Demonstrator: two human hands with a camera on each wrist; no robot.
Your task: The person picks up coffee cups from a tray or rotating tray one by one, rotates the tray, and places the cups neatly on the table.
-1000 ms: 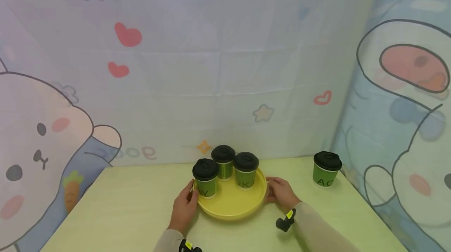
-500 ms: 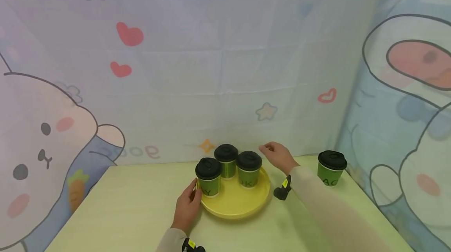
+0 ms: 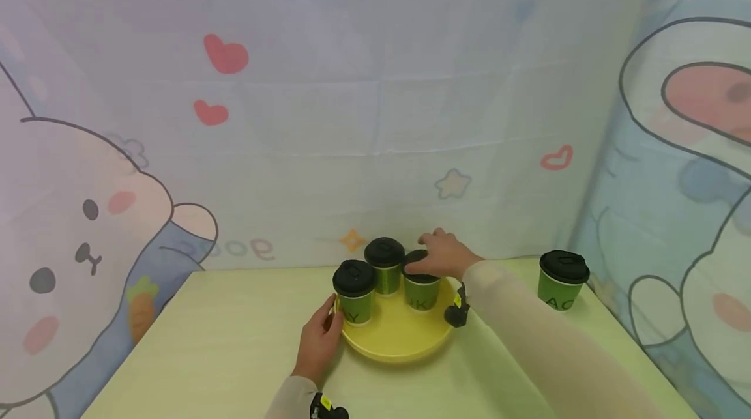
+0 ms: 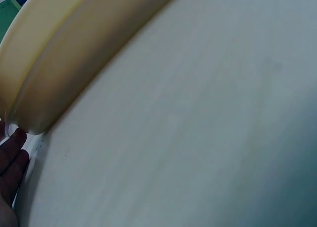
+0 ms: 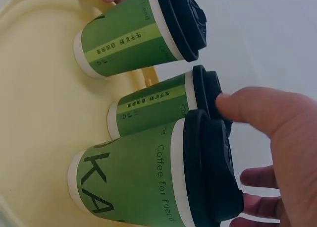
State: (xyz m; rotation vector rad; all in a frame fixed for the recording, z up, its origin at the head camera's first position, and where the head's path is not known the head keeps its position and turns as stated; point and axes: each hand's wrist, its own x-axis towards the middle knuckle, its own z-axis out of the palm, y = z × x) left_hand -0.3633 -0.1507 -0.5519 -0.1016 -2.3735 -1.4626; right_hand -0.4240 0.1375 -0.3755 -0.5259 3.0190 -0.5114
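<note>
A round yellow tray (image 3: 399,339) rests on the table and carries three green paper cups with black lids: a left cup (image 3: 356,307), a back cup (image 3: 387,279) and a right cup (image 3: 421,295). My left hand (image 3: 319,344) holds the tray's left rim; in the left wrist view its fingers (image 4: 14,155) show at the tray's edge. Over the right cup's black lid (image 5: 210,172) is my right hand (image 3: 447,256), thumb and fingers spread apart around it. The right wrist view has the thumb (image 5: 247,105) close to the lids, with the other fingers beyond.
A fourth green cup (image 3: 561,283) with a black lid stands alone on the table's right side. Behind the pale table (image 3: 223,334) hangs a cartoon-printed curtain (image 3: 328,113), and another printed curtain (image 3: 663,223) lines the right side.
My right hand has let go of the tray's right rim, risen, and moved left over the right cup's lid. My left hand has stayed at the tray's left rim.
</note>
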